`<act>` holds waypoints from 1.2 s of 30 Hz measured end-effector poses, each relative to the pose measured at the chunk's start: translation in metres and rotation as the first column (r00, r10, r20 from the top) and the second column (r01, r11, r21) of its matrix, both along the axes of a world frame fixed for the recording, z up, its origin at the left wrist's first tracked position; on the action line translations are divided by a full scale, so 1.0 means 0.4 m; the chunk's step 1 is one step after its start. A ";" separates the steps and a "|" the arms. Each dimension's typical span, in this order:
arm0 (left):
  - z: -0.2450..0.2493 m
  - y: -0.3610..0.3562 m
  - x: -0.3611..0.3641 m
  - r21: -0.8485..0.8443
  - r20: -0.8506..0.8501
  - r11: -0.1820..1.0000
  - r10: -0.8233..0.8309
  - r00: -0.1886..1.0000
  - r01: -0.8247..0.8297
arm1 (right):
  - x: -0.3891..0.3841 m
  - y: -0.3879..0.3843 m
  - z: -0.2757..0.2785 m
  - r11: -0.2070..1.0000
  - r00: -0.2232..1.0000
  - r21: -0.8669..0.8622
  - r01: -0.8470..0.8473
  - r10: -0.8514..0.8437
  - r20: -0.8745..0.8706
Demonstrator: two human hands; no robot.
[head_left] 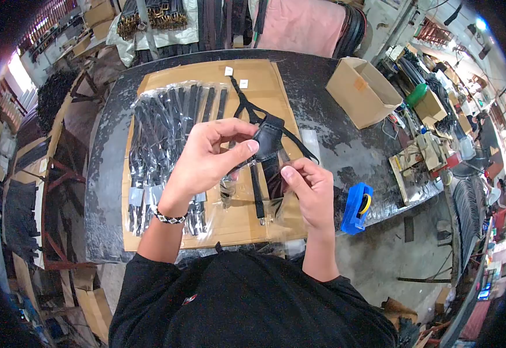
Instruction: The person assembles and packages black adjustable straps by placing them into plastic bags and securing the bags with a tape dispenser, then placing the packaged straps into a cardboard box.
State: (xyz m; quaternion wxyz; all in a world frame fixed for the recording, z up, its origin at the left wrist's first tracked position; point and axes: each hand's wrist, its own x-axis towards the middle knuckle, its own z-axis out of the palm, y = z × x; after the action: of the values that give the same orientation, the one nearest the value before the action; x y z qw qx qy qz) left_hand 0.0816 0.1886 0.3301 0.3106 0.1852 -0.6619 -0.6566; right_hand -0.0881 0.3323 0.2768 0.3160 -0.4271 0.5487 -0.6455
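Note:
My left hand (pixel 215 153) is closed, thumb and fingers pinching a black strap with a leather patch (pixel 269 139). Thin black cords (pixel 244 101) run from it toward the far side, and another strap end (pixel 258 197) hangs down to the cardboard. Lower and to the right, my right hand (pixel 311 188) is closed with thumb against finger on a clear plastic bag (pixel 287 217), which spreads around the lower strap. Part of the strap is hidden behind my fingers. Several black straps in clear bags (pixel 163 127) lie side by side left of my hands.
A cardboard sheet (pixel 264 72) covers the middle of the dark, worn table (pixel 111 151). Small white tags (pixel 243 84) lie near its far edge. A blue tape dispenser (pixel 354 209) sits at the right edge, and an open cardboard box (pixel 363 93) stands farther back.

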 end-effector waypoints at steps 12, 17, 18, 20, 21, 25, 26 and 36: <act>0.002 0.016 -0.002 -0.033 0.041 0.999 -0.040 0.998 0.041 | 0.024 0.013 0.061 0.995 0.992 -0.003 0.095 -0.095 -0.088; -0.004 0.021 -0.006 -0.036 0.026 0.999 -0.037 0.999 0.038 | 0.021 0.011 0.058 0.996 0.987 -0.012 0.089 -0.090 -0.137; -0.005 0.022 -0.007 -0.035 0.022 0.999 -0.034 0.999 0.035 | 0.025 0.008 0.058 0.995 0.988 -0.045 0.092 -0.097 -0.120; -0.004 0.024 -0.007 -0.033 0.042 0.998 -0.049 0.998 0.050 | 0.036 -0.002 0.059 0.989 0.990 -0.109 0.101 -0.110 -0.083; -0.003 0.026 -0.007 -0.032 0.053 0.998 -0.057 0.997 0.059 | 0.035 -0.002 0.062 0.991 0.991 -0.093 0.096 -0.104 -0.089; 0.000 0.036 -0.012 -0.051 0.072 0.995 -0.078 0.994 0.082 | 0.031 -0.002 0.068 0.994 0.991 -0.054 0.096 -0.100 -0.091; 0.000 0.037 -0.011 -0.050 0.087 0.995 -0.081 0.993 0.086 | 0.030 -0.003 0.067 0.994 0.991 -0.051 0.100 -0.104 -0.087; -0.037 -0.003 -0.012 -0.064 -0.220 0.972 -0.235 0.947 0.226 | 0.035 -0.014 0.109 0.986 0.989 -0.112 0.125 -0.133 -0.066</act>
State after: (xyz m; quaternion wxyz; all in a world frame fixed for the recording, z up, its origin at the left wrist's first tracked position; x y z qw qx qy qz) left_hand 0.0766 0.1874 0.3153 0.3085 0.0250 -0.6518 -0.6924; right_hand -0.0741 0.3266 0.3202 0.2296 -0.4305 0.5507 -0.6773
